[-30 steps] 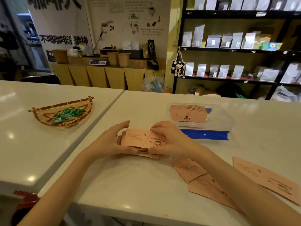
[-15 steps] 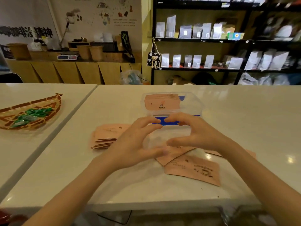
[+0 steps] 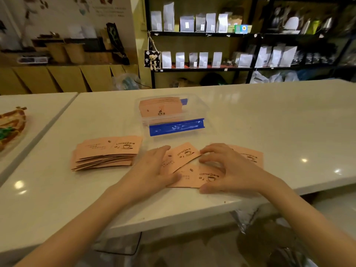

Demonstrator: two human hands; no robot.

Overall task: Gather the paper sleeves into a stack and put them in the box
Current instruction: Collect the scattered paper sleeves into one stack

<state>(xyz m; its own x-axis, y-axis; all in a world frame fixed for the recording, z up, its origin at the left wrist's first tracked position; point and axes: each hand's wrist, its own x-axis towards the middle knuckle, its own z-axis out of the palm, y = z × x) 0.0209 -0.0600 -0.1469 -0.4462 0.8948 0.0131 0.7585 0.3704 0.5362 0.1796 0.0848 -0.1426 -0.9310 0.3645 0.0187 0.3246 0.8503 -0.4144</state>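
Three loose pink paper sleeves (image 3: 183, 157) with coffee-cup print lie overlapping on the white counter near its front edge. My left hand (image 3: 154, 168) rests fingers spread on their left ends. My right hand (image 3: 225, 168) presses its fingertips on their right side, over the sleeve (image 3: 250, 155) farthest right. A stack of pink sleeves (image 3: 106, 153) lies to the left, untouched. Behind them a clear plastic box (image 3: 200, 106) with a blue clip (image 3: 176, 127) holds another stack of sleeves (image 3: 160, 108).
A woven tray (image 3: 11, 124) with green sweets sits on the neighbouring counter at far left. The counter's front edge runs just below my hands. Black shelves with silver bags stand behind the counter.
Both hands left the stack on the left, swung right and came down onto the loose sleeves. The view shifted right too.
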